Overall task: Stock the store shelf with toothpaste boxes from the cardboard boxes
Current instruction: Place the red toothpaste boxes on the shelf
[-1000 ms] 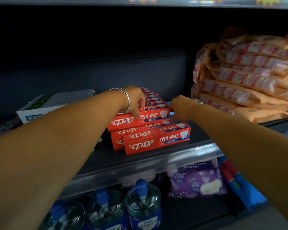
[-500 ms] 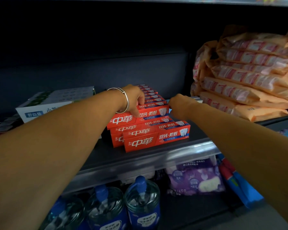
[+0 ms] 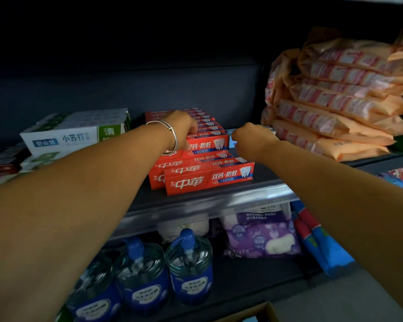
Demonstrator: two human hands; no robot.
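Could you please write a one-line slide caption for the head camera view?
Both hands, left hand and right hand, arrange red toothpaste boxes on the shelf.

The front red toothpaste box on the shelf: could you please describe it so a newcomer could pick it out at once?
Find the dark middle shelf above the blue-capped water bottles. Between the white-and-green boxes and the orange packets sits a red stack. The front red toothpaste box lies lowest and nearest the shelf edge, untouched by either hand.
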